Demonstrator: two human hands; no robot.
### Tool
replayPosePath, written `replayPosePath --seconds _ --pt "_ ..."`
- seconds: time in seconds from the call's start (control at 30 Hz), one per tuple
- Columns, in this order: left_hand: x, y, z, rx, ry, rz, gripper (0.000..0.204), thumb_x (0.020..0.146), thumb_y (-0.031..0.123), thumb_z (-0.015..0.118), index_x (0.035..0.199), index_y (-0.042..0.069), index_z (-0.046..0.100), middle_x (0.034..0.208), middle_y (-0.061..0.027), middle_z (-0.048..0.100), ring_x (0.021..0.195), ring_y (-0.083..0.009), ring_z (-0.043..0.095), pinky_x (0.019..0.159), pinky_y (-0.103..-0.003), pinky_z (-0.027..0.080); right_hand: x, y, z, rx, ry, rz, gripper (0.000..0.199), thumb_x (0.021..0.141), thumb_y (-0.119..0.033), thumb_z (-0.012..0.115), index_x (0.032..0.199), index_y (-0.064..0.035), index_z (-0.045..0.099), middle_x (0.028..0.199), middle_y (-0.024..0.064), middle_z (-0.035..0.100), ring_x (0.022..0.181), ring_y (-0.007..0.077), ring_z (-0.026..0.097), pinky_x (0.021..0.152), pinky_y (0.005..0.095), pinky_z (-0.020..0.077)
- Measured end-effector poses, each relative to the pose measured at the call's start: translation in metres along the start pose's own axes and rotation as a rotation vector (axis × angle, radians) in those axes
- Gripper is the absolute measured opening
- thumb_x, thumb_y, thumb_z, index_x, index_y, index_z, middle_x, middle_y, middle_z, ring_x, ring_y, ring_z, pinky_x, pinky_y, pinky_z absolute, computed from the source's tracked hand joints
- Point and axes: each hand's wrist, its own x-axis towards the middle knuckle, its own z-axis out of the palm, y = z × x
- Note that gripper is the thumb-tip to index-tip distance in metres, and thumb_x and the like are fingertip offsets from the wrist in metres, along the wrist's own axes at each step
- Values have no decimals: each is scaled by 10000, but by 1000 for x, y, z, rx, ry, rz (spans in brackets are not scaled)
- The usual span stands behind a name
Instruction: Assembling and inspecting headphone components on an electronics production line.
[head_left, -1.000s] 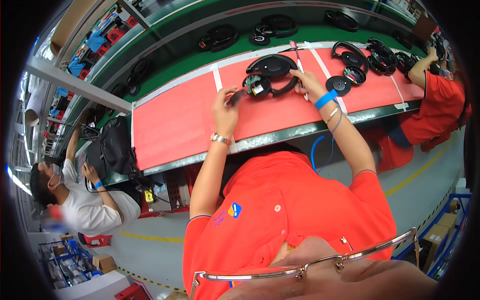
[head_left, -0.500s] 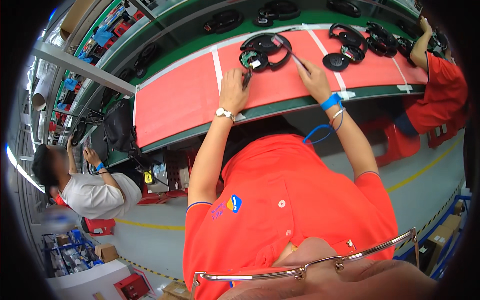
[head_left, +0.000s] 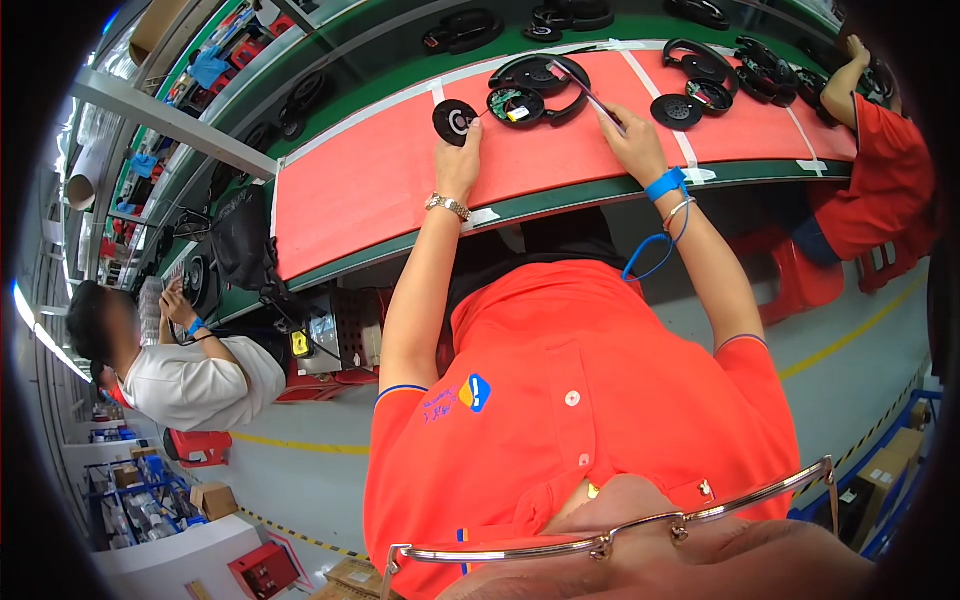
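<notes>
Between the thumb and fingers of my left hand [head_left: 459, 165] is a round black ear-cup plate [head_left: 447, 112], its face with a pale ring toward me. Just right of it, black over-ear headphones [head_left: 579, 101] lie on the red mat. One ear cup is open and bares a green circuit board [head_left: 508, 103] with a white piece on it. A thin wire seems to run between plate and cup. My right hand [head_left: 636, 145] is closed around a slim grey stick-like tool [head_left: 585, 85], whose tip reaches over the headband. Its exact kind is unclear.
Right along the red mat [head_left: 350, 190] lies another opened headphone [head_left: 700, 62] with a round speaker plate [head_left: 677, 111]. More headphones [head_left: 765, 72] sit beyond it, near a co-worker's red sleeve [head_left: 875, 150]. A black bag [head_left: 240, 240] hangs at the bench's left end, near a person in white [head_left: 210, 380].
My left hand has turned and moved slightly left, and the round plate now shows in it, away from the cup. A dark tool seen at its fingers earlier is no longer visible. My right hand barely moved.
</notes>
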Motion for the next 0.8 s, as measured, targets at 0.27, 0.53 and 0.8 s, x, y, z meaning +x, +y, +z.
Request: replayPosePath --seconds 0.27,0.53,0.8 --pt "3 8 3 -29 -5 -15 322 910 299 597 952 -15 656 911 -82 683 874 -159 617 779 -313 464 3 3 -1 -53 -27 33 282 905 -189 572 1082 28 606 778 164 648 679 197 630 622 309 484" --pt "-5 14 -1 1 7 1 466 944 415 504 1015 -28 629 982 -112 657 936 -201 597 820 -333 446 0 -4 -2 -92 -30 17 263 874 -182 592 1040 21 616 824 207 644 718 303 645 638 348 493" --pt "-6 12 0 37 34 -7 404 948 358 518 991 -28 627 940 -96 654 888 -187 594 790 -336 452 -1 -12 -5 -52 -29 19 267 882 -189 583 1038 23 620 797 199 641 693 288 641 624 349 487"
